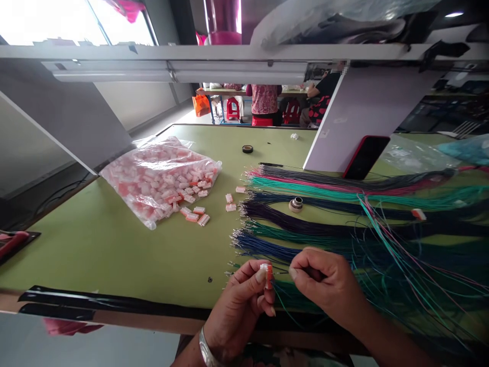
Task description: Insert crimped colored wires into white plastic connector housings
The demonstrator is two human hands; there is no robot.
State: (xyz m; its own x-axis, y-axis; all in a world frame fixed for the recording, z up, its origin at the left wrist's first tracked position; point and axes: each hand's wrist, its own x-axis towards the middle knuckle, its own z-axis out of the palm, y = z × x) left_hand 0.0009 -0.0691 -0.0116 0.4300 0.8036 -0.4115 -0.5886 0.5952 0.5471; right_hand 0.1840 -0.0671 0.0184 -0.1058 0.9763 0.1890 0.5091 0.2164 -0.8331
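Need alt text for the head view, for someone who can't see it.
A person's left hand pinches a small white-and-orange plug while the right hand holds a thin dark wire just beside it. Behind them on a green table lie bundles of coloured wires and, farther left, a clear bag of similar plugs.

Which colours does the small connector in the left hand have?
White and orange; the connector shows in the head view.

Both hands (237,306) (330,283) in pinches, close together
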